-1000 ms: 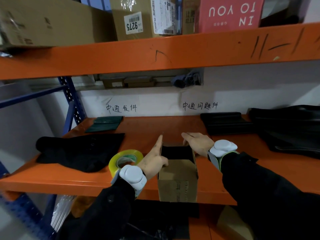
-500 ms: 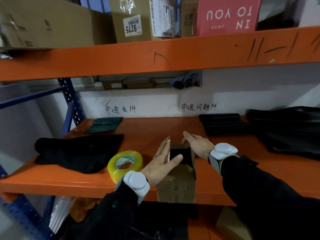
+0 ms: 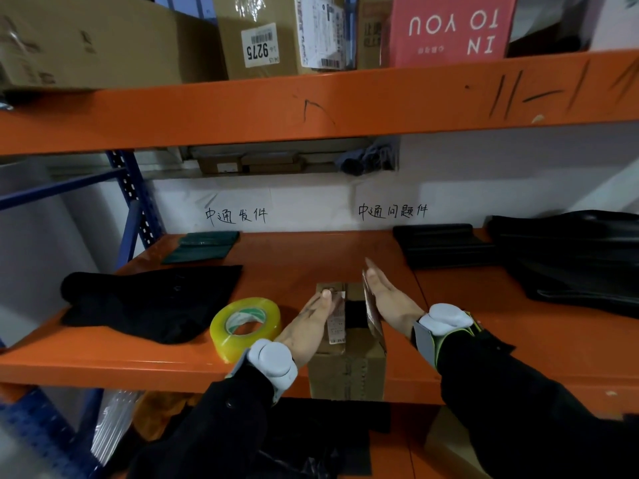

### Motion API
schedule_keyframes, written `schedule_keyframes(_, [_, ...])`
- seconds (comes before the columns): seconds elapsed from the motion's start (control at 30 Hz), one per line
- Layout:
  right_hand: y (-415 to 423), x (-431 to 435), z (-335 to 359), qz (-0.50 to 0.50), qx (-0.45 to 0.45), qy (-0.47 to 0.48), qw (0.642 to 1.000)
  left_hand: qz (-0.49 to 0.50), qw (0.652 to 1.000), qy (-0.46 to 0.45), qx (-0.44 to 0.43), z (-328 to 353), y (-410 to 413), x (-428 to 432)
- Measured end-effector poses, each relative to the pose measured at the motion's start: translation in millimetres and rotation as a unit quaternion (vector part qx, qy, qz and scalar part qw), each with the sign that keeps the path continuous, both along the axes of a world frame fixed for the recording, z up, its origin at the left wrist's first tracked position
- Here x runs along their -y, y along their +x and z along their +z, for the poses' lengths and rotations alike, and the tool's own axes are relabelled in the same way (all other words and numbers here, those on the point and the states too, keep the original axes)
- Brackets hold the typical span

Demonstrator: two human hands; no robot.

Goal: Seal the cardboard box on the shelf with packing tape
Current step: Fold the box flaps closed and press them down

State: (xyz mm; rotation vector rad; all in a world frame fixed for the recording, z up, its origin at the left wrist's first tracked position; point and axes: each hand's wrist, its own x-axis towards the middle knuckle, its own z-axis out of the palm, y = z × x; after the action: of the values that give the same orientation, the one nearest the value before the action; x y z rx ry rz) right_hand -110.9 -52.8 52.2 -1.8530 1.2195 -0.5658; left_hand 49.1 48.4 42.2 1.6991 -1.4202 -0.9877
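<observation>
Orange shelf [image 3: 294, 257]: with left hand [image 3: 307, 326] and right hand [image 3: 390, 302], fingers [image 3: 371, 276] straight, we press the flaps of the cardboard box [image 3: 349, 371] inward; next, we judge, comes gripping the tape roll [image 3: 245, 326].

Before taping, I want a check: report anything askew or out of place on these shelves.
The pink box on the upper shelf stands upside down: its lettering reads inverted. The cardboard box sits at the front edge of the lower shelf and seems to overhang it, flaps not yet flat, the left hand and right hand pressing them.
</observation>
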Motion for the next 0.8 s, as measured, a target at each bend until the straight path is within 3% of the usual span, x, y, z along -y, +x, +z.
schedule_keyframes(0.17, [3,-5,-8,0.012,0.034,0.021,0.999,0.023,0.999,0.004,-0.048,0,3,0])
schedule_keyframes(0.33, [12,-17,-15,0.079,-0.016,-0.053,0.995,0.009,0.999,-0.014,-0.051,-2,0,1])
schedule_keyframes(0.47, [12,-11,-18,0.073,-0.025,-0.055,0.995,0.066,0.995,-0.042,-0.065,-15,-2,2])
schedule_keyframes(0.63, [11,-5,-14,0.084,-0.096,-0.083,0.988,-0.016,0.999,-0.046,0.016,-12,-5,13])
schedule_keyframes(0.8, [11,-5,-13,0.077,-0.118,-0.105,0.984,-0.014,0.992,-0.062,0.111,-14,-5,17])
